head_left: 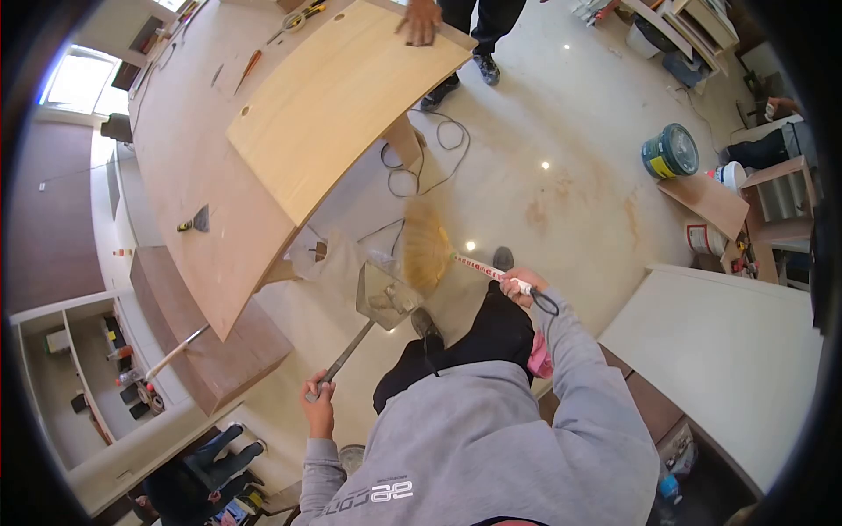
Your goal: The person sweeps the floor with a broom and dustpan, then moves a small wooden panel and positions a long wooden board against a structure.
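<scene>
My left hand point(319, 394) grips the long metal handle of a dustpan point(384, 296), whose pan rests on the pale floor below me. My right hand point(521, 286) holds the red-and-white handle of a straw broom point(424, 247). The broom's bristles sit just above the pan and look blurred. My grey sleeves and dark trousers fill the lower middle of the view.
A large plywood workbench point(210, 175) carries a lighter board point(338, 96), with another person's hand point(422, 21) on its far end. A black cable point(421, 162) lies on the floor. A paint bucket point(671, 151), boards and shelves stand right. A white panel point(728, 351) is close on my right.
</scene>
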### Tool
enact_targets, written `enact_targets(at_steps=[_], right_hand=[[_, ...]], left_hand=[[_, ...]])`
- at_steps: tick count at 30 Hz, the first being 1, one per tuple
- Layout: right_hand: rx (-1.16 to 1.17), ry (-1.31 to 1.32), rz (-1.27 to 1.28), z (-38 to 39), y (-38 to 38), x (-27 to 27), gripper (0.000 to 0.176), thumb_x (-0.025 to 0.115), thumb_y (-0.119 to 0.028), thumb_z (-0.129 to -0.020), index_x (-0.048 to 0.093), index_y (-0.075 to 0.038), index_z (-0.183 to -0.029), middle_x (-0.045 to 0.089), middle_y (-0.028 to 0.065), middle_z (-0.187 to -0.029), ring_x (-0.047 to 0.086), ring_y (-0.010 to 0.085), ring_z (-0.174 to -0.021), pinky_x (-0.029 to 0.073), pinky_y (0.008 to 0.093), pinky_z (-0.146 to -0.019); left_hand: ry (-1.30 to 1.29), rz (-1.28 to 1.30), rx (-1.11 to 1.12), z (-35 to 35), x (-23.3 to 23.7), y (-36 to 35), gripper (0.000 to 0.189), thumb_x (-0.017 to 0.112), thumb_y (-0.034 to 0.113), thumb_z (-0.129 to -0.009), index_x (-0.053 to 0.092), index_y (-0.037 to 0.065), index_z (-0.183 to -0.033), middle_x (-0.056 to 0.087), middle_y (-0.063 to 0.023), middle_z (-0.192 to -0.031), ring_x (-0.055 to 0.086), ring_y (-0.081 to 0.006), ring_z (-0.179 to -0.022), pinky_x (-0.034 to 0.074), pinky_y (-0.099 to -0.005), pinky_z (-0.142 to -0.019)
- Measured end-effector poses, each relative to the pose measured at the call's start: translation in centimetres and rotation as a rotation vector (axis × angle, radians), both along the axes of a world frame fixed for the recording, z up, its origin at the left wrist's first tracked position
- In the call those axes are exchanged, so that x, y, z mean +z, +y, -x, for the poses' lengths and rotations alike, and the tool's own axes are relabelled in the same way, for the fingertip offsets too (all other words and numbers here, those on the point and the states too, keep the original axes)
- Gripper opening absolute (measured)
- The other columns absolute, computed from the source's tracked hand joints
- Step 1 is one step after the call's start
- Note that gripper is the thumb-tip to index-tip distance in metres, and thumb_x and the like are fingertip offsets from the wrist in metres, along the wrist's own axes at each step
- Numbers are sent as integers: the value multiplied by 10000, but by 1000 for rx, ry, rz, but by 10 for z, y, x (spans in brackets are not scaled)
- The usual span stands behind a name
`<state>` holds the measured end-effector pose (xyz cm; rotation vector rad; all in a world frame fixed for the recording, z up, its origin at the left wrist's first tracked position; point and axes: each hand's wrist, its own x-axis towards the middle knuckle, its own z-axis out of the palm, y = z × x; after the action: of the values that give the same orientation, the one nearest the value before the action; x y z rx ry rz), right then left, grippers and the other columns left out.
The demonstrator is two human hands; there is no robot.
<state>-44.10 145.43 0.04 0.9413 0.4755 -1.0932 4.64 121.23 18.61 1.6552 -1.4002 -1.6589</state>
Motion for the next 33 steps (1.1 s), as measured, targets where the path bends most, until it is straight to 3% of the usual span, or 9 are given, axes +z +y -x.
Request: enact_targets(at_steps=[3,6,8,10,15,19,23,28,33], right_hand=[[72,-24,59,75,-11,-78,158,469,-51,-843,389,-22,-976,452,27,-628,466,81,-464,420,192,-362],[144,259,-55,170,-15,-126,112,485,-58,-817,416,-33,-901,444,9,-570,440,81,-409,389,203,-309],[111,441,-86,239,-12,-129,87,491,-76,-818,425,-34,-857,457,11,-563,442,81,-394,382,206,-290],[0,299,19,316,-1,-151,78,495,-84,-823,434,-37,-813,466,14,-567,467,81,-412,394,199,-299],[-127,427,-175,423,-6,-103,109,480,-117,-847,426,-39,-792,461,6,-567,449,80,-409,397,205,-311],[-21,746,-121,403,8,-99,86,465,-133,-862,406,-82,-826,456,2,-586,438,93,-409,405,248,-328],[-31,911,-163,311,28,-17,115,464,-128,-870,368,-141,-932,417,5,-622,417,108,-410,372,254,-319],[-72,678,-75,235,83,35,185,478,-99,-862,363,-166,-991,421,6,-645,383,90,-412,356,237,-322],[-136,194,-34,236,108,-57,127,469,-93,-851,397,-106,-954,433,-6,-608,399,63,-405,345,215,-302]], left_hand=[[-39,13,46,39,9,11,285,486,-102,-830,301,102,-759,530,-174,-1172,535,-250,-1056,512,-385,-877],[-109,30,90,82,21,34,290,489,-108,-826,304,105,-758,536,-171,-1163,537,-245,-1045,513,-385,-870],[-156,30,109,107,26,47,293,490,-113,-823,309,108,-756,542,-164,-1156,537,-236,-1040,510,-387,-870],[-170,37,122,139,33,57,292,492,-111,-822,309,107,-754,543,-163,-1155,535,-233,-1041,510,-387,-871],[-169,18,124,195,49,67,290,500,-103,-822,311,104,-751,545,-164,-1155,530,-229,-1049,512,-388,-873],[-140,-9,96,234,52,68,290,507,-95,-825,311,104,-747,542,-170,-1165,528,-229,-1062,514,-393,-879],[-97,-23,40,264,47,66,288,503,-90,-834,307,104,-750,534,-182,-1175,529,-244,-1075,514,-395,-884],[-53,-14,6,290,42,59,286,492,-95,-840,301,103,-758,527,-188,-1183,528,-254,-1081,513,-395,-887],[-73,20,-30,314,43,55,290,491,-92,-844,296,106,-763,516,-184,-1195,521,-259,-1095,503,-405,-902]])
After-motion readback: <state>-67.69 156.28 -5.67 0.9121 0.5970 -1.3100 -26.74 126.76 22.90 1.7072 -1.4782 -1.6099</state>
